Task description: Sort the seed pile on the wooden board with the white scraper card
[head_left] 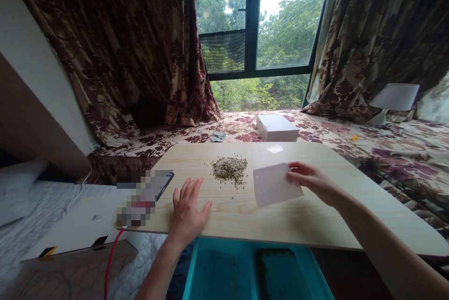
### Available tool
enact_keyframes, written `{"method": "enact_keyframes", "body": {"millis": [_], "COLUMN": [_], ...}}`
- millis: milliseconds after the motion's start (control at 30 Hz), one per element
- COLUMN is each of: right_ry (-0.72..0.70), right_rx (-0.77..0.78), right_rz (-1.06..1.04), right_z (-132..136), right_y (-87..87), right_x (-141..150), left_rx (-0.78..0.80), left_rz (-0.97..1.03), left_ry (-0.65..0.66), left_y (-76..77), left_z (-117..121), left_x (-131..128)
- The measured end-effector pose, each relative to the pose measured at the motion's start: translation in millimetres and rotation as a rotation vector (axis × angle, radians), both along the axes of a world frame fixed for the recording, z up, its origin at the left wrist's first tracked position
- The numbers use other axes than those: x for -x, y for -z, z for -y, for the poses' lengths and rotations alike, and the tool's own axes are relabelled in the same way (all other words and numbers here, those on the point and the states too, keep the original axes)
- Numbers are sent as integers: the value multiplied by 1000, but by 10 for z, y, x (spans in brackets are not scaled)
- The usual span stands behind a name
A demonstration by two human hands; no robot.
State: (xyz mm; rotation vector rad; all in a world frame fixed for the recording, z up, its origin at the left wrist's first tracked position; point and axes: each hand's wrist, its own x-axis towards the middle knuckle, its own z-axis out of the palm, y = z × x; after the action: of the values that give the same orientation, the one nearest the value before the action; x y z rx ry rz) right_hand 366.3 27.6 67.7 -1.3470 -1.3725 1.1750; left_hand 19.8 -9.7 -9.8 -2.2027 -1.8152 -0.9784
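Observation:
A loose pile of small greenish-brown seeds or beans (229,169) lies on the pale wooden table (235,216), with a few grains scattered round it. My right hand (308,179) grips a thin white scraper card (275,185) by its right edge, and the card's left edge is just right of the pile. It has a small hole near its upper left corner. Left of the pile, my left hand (189,209) rests on the table, fingers stretched out and holding nothing. Below the table's near edge sits a turquoise divided container (219,267); dark material lines part of its right compartment.
A phone-like device (164,185), partly blurred out, lies at the table's left with a red cable (110,258). A white box (277,127) and a grey-green cloth (218,136) are on the floral window seat behind. A white lamp (396,96) stands far right.

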Motion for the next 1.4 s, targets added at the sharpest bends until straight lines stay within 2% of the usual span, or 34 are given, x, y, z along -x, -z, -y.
{"method": "enact_keyframes", "body": {"millis": [133,333,567,800,1167,1400], "right_ry": [199,278,263,335,252,259], "right_rx": [-64,-74,-73,-80,-78,-108], "right_rz": [-81,-74,-67,-79,-49,-32], "right_z": [-165,-222,-185,-194,-189,-223], "right_y": [187,249,220,200,270,267], "right_x": [190,359,367,360,371,481], "left_rx": [6,6,18,21,16,17], "left_rz": [-6,-1,5,-2,5,8], "left_ry": [-10,-12,-10,-1,6,13], "left_y": [2,-23,-31,-22,-25,-30], "left_z": [-2,19,18,13,15,16], "left_x": [3,-12,-18,-13,-7,-9]}}
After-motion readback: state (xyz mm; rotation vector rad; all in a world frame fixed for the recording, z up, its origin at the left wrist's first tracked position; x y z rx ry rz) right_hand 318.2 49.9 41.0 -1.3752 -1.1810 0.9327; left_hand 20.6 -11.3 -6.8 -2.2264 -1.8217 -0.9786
